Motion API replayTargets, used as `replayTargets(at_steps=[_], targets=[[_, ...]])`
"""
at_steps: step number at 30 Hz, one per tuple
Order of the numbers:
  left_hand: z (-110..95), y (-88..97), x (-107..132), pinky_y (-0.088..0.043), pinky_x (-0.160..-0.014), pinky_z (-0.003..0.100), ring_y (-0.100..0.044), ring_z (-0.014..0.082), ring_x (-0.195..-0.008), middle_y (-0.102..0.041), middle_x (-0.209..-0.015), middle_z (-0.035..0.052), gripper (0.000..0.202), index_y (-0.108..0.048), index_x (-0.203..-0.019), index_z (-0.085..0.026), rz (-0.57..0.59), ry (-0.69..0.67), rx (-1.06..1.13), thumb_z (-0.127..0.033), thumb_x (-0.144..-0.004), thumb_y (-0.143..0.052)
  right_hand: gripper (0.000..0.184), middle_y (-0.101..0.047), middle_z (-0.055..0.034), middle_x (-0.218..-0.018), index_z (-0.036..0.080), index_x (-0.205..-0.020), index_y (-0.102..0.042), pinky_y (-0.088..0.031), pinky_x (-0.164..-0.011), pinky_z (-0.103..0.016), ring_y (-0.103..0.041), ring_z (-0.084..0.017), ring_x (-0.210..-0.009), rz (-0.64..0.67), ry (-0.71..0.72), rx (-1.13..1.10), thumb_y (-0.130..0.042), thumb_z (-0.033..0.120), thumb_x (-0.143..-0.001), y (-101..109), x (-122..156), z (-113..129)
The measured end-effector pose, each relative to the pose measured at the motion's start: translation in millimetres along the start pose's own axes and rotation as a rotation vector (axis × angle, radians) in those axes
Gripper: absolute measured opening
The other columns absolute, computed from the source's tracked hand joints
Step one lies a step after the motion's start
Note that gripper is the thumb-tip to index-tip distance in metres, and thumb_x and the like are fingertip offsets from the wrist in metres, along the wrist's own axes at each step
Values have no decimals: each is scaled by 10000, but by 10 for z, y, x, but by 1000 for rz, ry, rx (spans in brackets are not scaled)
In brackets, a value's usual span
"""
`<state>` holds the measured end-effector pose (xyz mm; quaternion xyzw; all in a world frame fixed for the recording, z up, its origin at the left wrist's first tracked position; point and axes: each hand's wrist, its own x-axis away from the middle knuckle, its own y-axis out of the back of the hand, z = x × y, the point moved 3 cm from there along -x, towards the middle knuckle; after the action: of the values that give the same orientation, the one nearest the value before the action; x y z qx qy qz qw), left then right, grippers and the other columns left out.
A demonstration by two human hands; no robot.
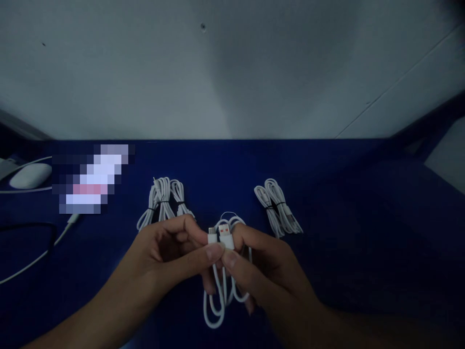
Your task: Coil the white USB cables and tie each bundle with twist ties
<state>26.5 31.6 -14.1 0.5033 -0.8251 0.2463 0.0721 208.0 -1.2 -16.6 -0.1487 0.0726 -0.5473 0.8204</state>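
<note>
A white USB cable (214, 310), loosely looped, hangs between my two hands near the front of the blue surface. My left hand (178, 257) pinches it beside the smaller metal-tipped plug (212, 234). With thumb and fingers closed, my right hand (261, 266) grips the wider USB plug (225, 235), which shows orange-red inside its metal end. Both plugs point away from me, side by side. Loops of the cable run behind the fingers, partly hidden. Beyond my left hand lie several bundled white cables (165, 196), partly covered by it.
Two more white cable bundles (278, 206) with dark ties lie at right. On the left are a blurred-out lit device (94, 179) with a white cord (36, 264) and a white mouse-shaped object (31, 176). A pale wall (145, 72) rises behind the blue table (345, 218).
</note>
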Motion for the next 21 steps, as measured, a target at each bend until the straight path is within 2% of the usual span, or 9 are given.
replayTargets(at_steps=[5,9,15,21], targets=[[-5,-10,7,-643,-726,180,-814,124,-683,-871,-776,-30,178,-812,-888,-219,1,5,17,-73,-929,-905,372,-722,-16,-846,212,-839,-598,-435,-611,-285,-550,-126,-691,-7,-12,10,-644,375,-1170,-1,-4,-6],[0,-2,0,-650,-718,212,-809,143,-666,-867,-770,-18,162,-815,-879,-223,-11,12,6,-120,-909,-936,401,-687,0,-796,220,-801,-540,-424,-600,-280,-522,-116,-669,-7,-14,2,-685,362,-1147,-8,-15,-3],[0,-6,-9,-638,-719,211,-811,146,-683,-878,-797,-8,150,-815,-889,-227,-1,9,13,-125,-924,-919,348,-717,-18,-837,211,-854,-634,-432,-589,-280,-543,-125,-679,-7,-2,-1,-651,368,-1165,-4,-5,10],[8,0,-3,-650,-723,218,-805,149,-676,-854,-757,-10,150,-818,-875,-218,-8,7,7,-120,-923,-921,351,-669,9,-788,203,-842,-643,-434,-592,-262,-509,-105,-654,-6,11,-11,-655,340,-1166,-7,-18,18]])
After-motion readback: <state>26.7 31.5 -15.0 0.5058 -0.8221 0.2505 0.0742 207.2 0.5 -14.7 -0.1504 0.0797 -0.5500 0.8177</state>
